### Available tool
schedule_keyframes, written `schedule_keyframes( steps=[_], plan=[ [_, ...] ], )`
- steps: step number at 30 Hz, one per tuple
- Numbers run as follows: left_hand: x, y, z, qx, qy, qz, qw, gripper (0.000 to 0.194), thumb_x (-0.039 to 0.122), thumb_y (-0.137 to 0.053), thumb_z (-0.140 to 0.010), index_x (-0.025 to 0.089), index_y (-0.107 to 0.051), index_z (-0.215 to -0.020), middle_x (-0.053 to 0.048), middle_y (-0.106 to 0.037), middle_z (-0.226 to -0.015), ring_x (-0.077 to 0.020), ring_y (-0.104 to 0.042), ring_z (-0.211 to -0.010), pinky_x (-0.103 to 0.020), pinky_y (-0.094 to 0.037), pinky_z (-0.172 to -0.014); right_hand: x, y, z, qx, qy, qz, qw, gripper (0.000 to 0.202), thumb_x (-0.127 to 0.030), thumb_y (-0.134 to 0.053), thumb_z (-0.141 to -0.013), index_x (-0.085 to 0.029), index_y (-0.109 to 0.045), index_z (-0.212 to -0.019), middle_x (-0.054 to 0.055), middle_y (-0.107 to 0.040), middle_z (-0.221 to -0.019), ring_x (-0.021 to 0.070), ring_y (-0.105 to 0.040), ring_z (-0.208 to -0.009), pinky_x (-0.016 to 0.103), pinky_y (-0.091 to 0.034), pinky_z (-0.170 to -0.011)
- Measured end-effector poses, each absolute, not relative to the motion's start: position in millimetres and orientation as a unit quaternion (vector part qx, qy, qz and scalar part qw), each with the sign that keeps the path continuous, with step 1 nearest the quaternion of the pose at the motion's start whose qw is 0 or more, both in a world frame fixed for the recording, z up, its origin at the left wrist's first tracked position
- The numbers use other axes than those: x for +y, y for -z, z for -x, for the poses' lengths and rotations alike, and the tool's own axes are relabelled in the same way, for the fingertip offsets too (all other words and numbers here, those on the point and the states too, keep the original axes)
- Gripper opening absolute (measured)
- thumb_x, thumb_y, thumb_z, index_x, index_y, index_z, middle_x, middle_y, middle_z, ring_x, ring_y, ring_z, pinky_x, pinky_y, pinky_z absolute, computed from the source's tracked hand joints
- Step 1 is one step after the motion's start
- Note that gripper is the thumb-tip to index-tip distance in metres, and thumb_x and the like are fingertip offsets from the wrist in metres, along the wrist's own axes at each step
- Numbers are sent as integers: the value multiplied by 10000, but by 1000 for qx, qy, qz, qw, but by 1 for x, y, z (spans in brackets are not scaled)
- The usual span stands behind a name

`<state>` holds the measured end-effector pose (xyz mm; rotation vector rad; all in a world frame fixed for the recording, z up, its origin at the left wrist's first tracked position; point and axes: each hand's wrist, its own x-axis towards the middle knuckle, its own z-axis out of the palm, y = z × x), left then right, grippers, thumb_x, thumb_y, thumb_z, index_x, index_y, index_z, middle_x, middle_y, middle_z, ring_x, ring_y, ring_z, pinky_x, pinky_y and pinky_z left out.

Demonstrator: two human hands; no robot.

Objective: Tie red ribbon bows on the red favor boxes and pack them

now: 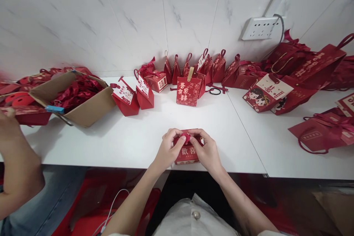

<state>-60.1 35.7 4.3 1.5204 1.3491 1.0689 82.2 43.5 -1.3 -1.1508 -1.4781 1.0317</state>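
Observation:
A small red box (189,155) with pale characters on its front sits near the table's front edge, between my hands. My left hand (170,146) is closed on a dark pink ribbon (186,138) above the box, thumb and fingers pinched together. From the other side, my right hand (204,148) pinches the same ribbon, its fingers curled over the top of the box. The two thumbs nearly meet at the ribbon. My fingers partly hide the ribbon's shape and the top of the box.
Red gift boxes (188,91) with loops stand along the wall. At the left, a cardboard box (91,110) holds red ribbons, and another person's arm (19,169) rests nearby. Red bags (323,131) lie at the right. A power strip (260,28) is on the wall.

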Motion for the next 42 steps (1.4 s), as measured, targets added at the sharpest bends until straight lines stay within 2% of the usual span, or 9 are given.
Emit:
schedule_keyframes(
  steps=[4,11,14,18,24,29,36,42],
  plan=[
    [36,-3,61,535,-422,-610,404,161,319,-488,-873,186,-556,-813,-31,-587,-833,-166,-569,-803,-305,-446,-747,44,2,-84,-649,-385,462,465,173,-206,-495,-857,-247,-660,-889,43,-658,-897,208,-593,-878,377,-459,-776],
    [35,-2,57,519,-463,-640,326,113,281,-491,-870,193,-543,-821,-30,-567,-899,-160,-549,-856,-309,-427,-802,44,1,-85,-681,-330,467,457,176,-178,-473,-865,-250,-633,-847,20,-683,-843,205,-590,-842,406,-406,-827],
    [34,-3,56,538,-445,-632,335,118,294,-480,-877,202,-543,-840,-29,-596,-889,-171,-557,-864,-330,-413,-822,44,2,-84,-667,-340,474,463,147,-203,-479,-861,-245,-618,-888,30,-690,-873,206,-609,-847,401,-416,-815],
    [33,-3,56,573,-418,-627,322,131,309,-476,-873,210,-540,-816,-13,-604,-824,-167,-547,-781,-343,-394,-788,42,5,-83,-642,-348,484,482,129,-233,-505,-842,-231,-579,-948,29,-688,-824,203,-629,-797,397,-430,-792],
    [34,-4,56,574,-416,-633,310,136,300,-470,-870,211,-532,-790,-6,-610,-806,-163,-543,-753,-340,-387,-753,40,5,-81,-677,-227,493,497,101,-205,-510,-841,-239,-584,-901,18,-678,-758,195,-600,-736,408,-392,-798],
    [34,-4,56,579,-413,-631,310,136,303,-477,-870,211,-545,-795,-6,-609,-810,-163,-542,-761,-345,-390,-772,38,5,-80,-699,-130,485,509,107,-171,-514,-859,-237,-594,-885,18,-683,-781,187,-581,-719,399,-362,-773],
    [35,0,57,542,-454,-577,409,187,365,-511,-857,194,-569,-813,-22,-587,-800,-151,-563,-734,-279,-454,-696,38,4,-81,-691,-185,498,490,130,-178,-490,-853,-242,-595,-895,26,-682,-809,200,-591,-767,409,-385,-788],
    [36,-1,58,529,-460,-566,434,183,359,-528,-843,185,-559,-793,-19,-592,-779,-146,-586,-712,-257,-465,-654,41,2,-80,-686,-228,506,471,132,-181,-490,-844,-250,-598,-872,26,-681,-817,206,-601,-781,427,-399,-818]
  ],
)
